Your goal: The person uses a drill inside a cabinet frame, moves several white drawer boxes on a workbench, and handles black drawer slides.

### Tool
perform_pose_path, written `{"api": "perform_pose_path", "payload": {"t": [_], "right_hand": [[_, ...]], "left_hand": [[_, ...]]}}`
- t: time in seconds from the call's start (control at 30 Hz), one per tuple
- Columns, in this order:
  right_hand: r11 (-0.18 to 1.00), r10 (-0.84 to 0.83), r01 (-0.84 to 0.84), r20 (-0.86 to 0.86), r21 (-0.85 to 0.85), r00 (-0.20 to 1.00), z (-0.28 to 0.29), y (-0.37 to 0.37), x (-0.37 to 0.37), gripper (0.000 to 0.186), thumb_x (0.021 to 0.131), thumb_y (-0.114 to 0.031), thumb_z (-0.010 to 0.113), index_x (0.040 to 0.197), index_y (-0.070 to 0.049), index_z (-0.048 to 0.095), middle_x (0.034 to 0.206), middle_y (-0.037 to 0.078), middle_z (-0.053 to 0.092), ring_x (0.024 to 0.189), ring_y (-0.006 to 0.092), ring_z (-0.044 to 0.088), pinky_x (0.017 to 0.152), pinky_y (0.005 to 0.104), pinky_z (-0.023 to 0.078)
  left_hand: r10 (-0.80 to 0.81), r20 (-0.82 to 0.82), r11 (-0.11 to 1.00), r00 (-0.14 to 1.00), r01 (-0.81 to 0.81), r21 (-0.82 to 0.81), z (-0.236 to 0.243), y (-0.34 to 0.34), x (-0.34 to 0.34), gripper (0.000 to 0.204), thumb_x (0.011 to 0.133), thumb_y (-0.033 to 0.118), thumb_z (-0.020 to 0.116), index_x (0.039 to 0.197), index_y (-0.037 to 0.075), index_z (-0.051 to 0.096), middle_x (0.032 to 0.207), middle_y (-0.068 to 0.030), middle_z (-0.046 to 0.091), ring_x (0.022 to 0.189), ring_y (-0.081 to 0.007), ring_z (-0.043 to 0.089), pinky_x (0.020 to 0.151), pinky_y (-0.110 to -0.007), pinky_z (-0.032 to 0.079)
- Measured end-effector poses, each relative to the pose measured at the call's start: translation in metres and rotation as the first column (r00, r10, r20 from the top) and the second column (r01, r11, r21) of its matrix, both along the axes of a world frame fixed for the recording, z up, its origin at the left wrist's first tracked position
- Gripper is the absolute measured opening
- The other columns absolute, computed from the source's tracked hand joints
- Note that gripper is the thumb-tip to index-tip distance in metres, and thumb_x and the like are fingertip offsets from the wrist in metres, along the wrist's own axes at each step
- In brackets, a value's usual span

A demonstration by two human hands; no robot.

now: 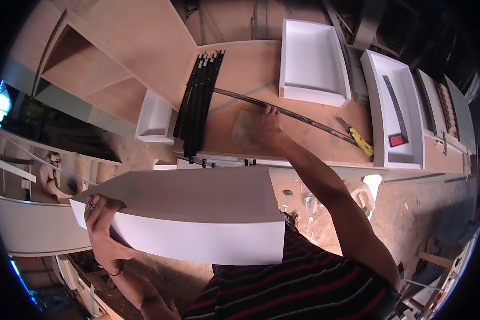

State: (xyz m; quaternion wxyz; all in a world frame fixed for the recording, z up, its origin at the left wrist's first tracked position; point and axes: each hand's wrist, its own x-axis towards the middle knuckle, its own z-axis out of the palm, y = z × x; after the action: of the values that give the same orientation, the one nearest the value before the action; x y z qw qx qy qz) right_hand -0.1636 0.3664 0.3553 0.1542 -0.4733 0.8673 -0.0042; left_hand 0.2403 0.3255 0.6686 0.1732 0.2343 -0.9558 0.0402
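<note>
Plywood surface [250,69] is spanning the workshop's upper half, carrying open white drawer boxes [312,58], a bundle of black drawer slides [200,101], a long metal straightedge [282,111] and a yellow-handled tool [361,141]. Near the body, the left hand [102,224] is closing its fingers around the left end of a white drawer box [197,210], which is being held in the air below the surface edge. This box is looking rigid, smooth-faced and moderately light; its laminated faces are probably slippery, so gripping over a corner or edge is giving the surest hold. The right hand [264,125] is pressing flat, fingers spread, on a grey sheet [245,130] beside the straightedge. A small red rectangular label [397,140] is lying inside the right-hand drawer box [397,106].
</note>
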Motion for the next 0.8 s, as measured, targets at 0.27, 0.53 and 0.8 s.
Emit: {"api": "perform_pose_path", "payload": {"t": [0.27, 0.53, 0.8], "right_hand": [[0.609, 0.105, 0.236, 0.372, -0.757, 0.922, 0.033, 0.021, -0.054, 0.065, 0.088, -0.049, 0.074, 0.125, 0.004, 0.064, 0.115, 0.027, 0.070, 0.112, 0.0403, 0.067, 0.096, 0.0495, 0.053], [-0.370, -0.192, 0.676, 0.765, -0.637, 0.615, 0.100, 0.303, -0.297, 0.038, 0.096, -0.021, 0.071, 0.122, 0.005, 0.061, 0.107, 0.015, 0.070, 0.092, 0.0246, 0.072, 0.070, 0.0374, 0.064], [-0.173, -0.272, 0.828, 0.834, -0.533, 0.480, 0.039, 0.429, -0.345, 0.038, 0.096, -0.018, 0.067, 0.126, 0.006, 0.061, 0.110, 0.017, 0.070, 0.089, 0.0235, 0.073, 0.070, 0.0309, 0.063]], "left_hand": [[-0.094, -0.051, 0.987, 0.994, 0.100, 0.122, 0.012, -0.007, -0.036, 0.071, 0.043, 0.045, 0.089, 0.095, 0.003, 0.064, 0.090, -0.0150, 0.061, 0.087, -0.0370, 0.062, 0.083, -0.045, 0.049], [-0.308, -0.004, 0.914, 0.951, 0.297, 0.275, 0.028, -0.009, -0.144, 0.075, 0.040, 0.032, 0.097, 0.101, 0.002, 0.065, 0.093, -0.0146, 0.067, 0.086, -0.0330, 0.066, 0.085, -0.040, 0.052], [-0.459, -0.019, 0.798, 0.888, 0.422, 0.430, 0.014, 0.003, -0.258, 0.073, 0.046, 0.029, 0.098, 0.107, -0.001, 0.069, 0.094, -0.0124, 0.072, 0.089, -0.0222, 0.067, 0.087, -0.034, 0.052]]}}
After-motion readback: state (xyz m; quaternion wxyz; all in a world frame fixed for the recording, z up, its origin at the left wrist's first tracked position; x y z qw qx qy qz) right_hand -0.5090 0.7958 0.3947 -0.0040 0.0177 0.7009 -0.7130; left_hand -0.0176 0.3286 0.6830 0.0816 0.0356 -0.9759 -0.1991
